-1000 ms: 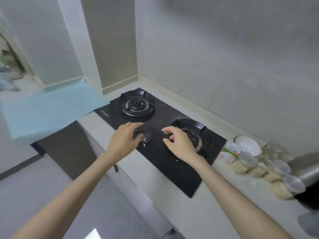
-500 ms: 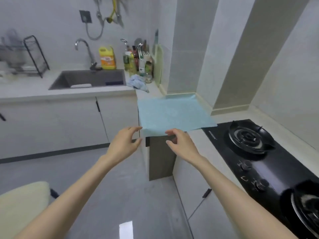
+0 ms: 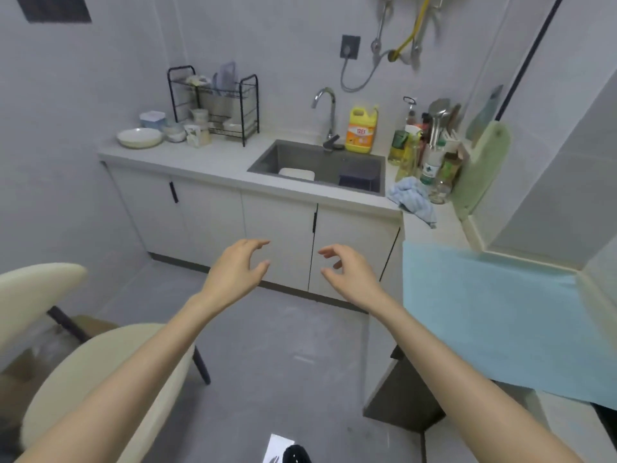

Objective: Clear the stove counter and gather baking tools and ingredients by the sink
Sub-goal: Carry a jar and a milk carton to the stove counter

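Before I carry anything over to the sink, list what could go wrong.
The crowded bottles right of the sink could topple if things are set down beside them.
The blue cloth droops over the counter edge and may get dragged off.
The cream chair stands close to the walking path, a possible trip hazard.

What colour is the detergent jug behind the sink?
Yellow, with an orange label: detergent jug, head view.

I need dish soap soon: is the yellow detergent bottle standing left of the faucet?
No, the yellow detergent bottle stands to the right of the faucet, behind the sink.
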The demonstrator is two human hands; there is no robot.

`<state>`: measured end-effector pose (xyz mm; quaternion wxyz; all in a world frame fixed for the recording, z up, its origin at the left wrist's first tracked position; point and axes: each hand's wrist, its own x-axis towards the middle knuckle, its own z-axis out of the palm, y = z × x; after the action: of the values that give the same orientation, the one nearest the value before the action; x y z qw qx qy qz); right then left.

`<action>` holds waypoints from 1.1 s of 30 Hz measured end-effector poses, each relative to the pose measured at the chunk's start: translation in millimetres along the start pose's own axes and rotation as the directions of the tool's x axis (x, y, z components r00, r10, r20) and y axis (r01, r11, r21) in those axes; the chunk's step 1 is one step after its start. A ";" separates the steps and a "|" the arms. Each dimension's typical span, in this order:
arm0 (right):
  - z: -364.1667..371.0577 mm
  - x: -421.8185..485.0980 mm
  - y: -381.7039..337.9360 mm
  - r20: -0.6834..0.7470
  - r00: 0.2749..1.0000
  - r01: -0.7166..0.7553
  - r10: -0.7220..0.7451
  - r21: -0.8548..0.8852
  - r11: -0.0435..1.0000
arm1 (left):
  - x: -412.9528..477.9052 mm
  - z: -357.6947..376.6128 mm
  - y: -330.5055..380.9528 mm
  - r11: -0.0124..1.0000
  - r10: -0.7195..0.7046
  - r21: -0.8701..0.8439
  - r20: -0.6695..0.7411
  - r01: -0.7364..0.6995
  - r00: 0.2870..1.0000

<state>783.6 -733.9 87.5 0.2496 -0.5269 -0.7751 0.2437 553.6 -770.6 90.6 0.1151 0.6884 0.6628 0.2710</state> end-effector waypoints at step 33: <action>173.2 623.9 -103.5 0.194 0.947 0.249 -0.255 0.054 0.967 | 460.7 -117.6 -343.0 0.956 -0.291 -0.006 -0.174 0.294 0.941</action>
<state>400.5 -202.1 104.0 0.2075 -0.3931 -0.8534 0.2724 188.4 -312.4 111.8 0.0894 0.5574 0.7678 0.3029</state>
